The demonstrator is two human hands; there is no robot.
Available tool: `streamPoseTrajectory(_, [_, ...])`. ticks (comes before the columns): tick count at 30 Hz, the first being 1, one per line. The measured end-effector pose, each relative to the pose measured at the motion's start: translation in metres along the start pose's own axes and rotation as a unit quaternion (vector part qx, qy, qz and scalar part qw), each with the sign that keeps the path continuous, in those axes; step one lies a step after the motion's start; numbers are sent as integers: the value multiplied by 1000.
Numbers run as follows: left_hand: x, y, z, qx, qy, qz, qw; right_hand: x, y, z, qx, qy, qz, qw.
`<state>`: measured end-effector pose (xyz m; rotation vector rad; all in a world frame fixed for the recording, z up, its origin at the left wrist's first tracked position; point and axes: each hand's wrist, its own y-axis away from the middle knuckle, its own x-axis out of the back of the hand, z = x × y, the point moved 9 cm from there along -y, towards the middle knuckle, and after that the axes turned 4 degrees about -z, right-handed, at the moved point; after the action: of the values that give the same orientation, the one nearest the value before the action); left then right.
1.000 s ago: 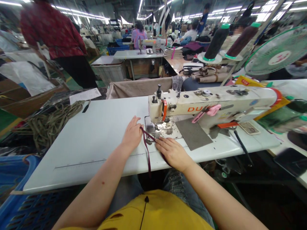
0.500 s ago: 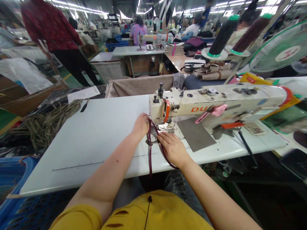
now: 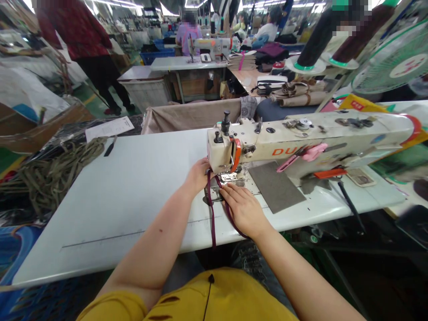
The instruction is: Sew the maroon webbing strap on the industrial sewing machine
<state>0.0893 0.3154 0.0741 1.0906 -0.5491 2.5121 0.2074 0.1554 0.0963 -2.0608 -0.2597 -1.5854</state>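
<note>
Holding strap in left hand, partly hidden behind machine; covering strap with right hand before machine, can't tell grip.

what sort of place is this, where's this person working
Most likely a sewing workshop or garment factory floor: there is a heavy-looking sewing machine at the front, tall thread cones behind it, and another machine on a table further back.

Maroon strap, white tabletop
</note>
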Motion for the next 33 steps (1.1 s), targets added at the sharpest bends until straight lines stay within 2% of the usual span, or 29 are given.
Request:
streamPoseTrajectory(6, [-4,-2,5,12,-29,10,999,4,0,3,-26,-7,8,1000])
streamPoseTrajectory(13, [-5,-3,6,26,-57,14,998,6,3,-2,13,-22,18,1000])
streamPoseTrajectory(23, [-5,-5,4,35,-57,28,997,9,6,-4,27,-13,48,998])
streamPoseTrajectory(33, [-3,-5,1,16,-31,0,999,3,2,1,-5,-16,14,1000])
